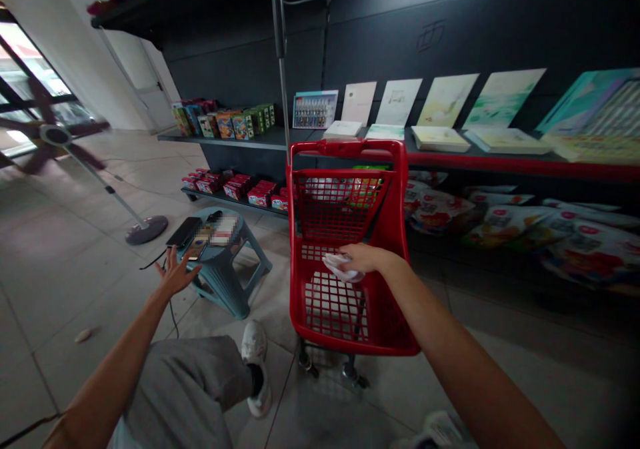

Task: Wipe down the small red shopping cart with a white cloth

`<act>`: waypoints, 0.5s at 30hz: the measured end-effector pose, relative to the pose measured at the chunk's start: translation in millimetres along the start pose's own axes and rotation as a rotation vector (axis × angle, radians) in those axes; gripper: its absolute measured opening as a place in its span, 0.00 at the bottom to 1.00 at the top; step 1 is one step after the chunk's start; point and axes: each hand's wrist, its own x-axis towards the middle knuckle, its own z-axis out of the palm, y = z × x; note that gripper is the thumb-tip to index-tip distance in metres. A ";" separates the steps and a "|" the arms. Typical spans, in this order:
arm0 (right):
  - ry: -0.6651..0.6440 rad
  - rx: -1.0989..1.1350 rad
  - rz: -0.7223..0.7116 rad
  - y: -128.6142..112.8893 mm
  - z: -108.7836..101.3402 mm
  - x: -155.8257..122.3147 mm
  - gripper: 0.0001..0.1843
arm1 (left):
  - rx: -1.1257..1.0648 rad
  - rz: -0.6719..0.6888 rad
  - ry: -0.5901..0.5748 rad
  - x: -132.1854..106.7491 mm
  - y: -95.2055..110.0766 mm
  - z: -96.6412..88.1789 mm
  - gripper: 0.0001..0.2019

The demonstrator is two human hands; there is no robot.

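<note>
My right hand (pixel 361 258) reaches into a small red shopping cart (pixel 395 236) and grips a crumpled white cloth (pixel 339 266) against the cart's inside. My left hand (pixel 173 275) is stretched out to the left with fingers spread, holding nothing, just in front of a teal plastic stool (pixel 235 282). On the stool lie a dark phone (pixel 185 231) and some small items. My bent knee in grey trousers (pixel 185 382) and a white shoe (pixel 256 362) sit below, beside the cart's wheels.
A dark shelf unit (pixel 500 162) behind the cart holds books, colourful boxes and, lower down, packaged goods. A standing fan (pixel 141 229) is on the tiled floor at left. A cable runs from the stool across the floor. A metal pole (pixel 280 56) rises behind the cart.
</note>
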 end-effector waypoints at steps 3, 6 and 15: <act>-0.012 0.002 0.010 -4.9 -3.7 -5.1 0.19 | 0.003 -0.013 -0.013 0.7 -1.2 0.7 0.32; -0.023 0.002 0.011 -8.4 -5.9 -8.6 0.19 | -0.004 -0.015 -0.029 0.7 -0.6 0.3 0.32; -0.008 0.021 0.033 -6.2 -4.5 -6.6 0.20 | -0.025 -0.007 -0.019 -3.7 8.2 -7.4 0.34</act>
